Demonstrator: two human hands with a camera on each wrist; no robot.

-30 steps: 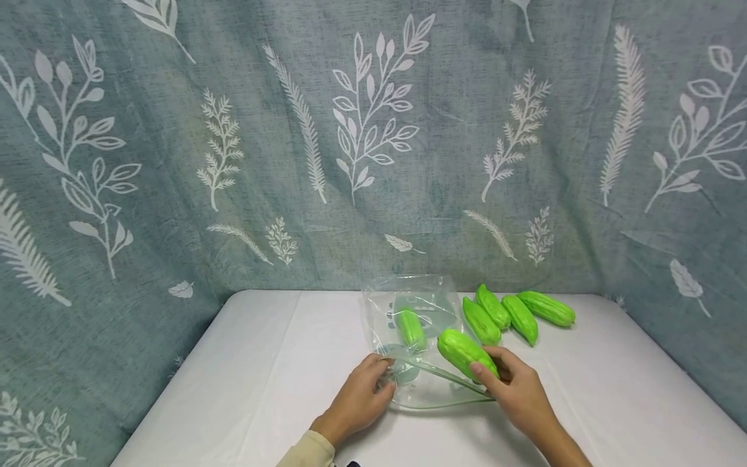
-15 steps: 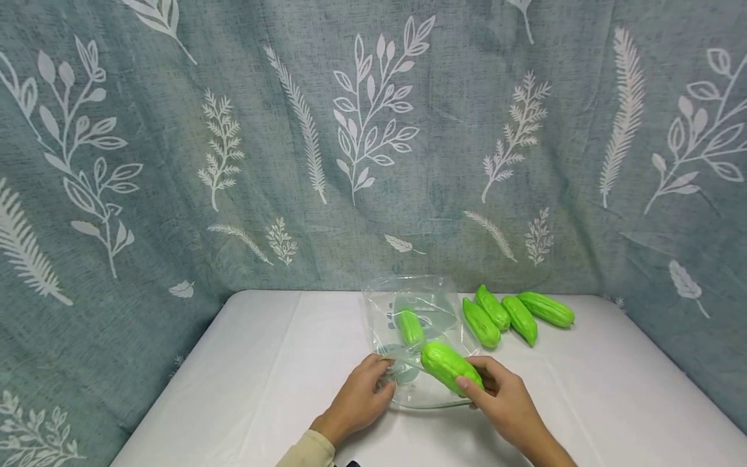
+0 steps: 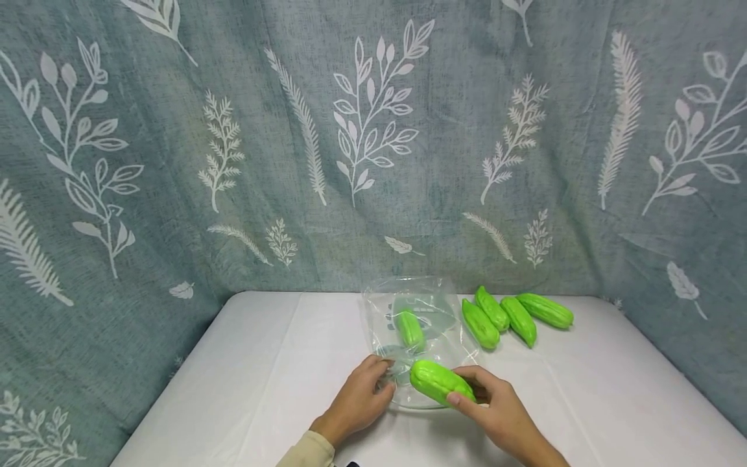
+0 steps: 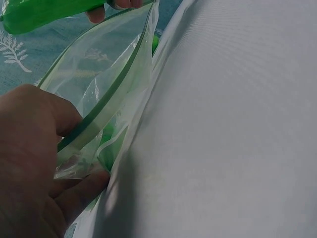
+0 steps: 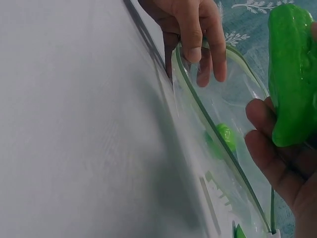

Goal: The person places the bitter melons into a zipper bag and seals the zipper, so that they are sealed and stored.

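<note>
Your right hand is holding green gourd, fingers curling round one end, thumb pressing side nearest you. Gourd is hanging just above mouth of clear zip bag, tilting a little. Your left hand is gripping bag's edge at left, some fingers reaching inside, mouth gaping wide. Another gourd is lying inside bag, farther back. Four more gourds are lying close together on white bench, right of bag. Curtain with pale leaves is hanging behind. Beige sleeve is covering your left arm.
</note>
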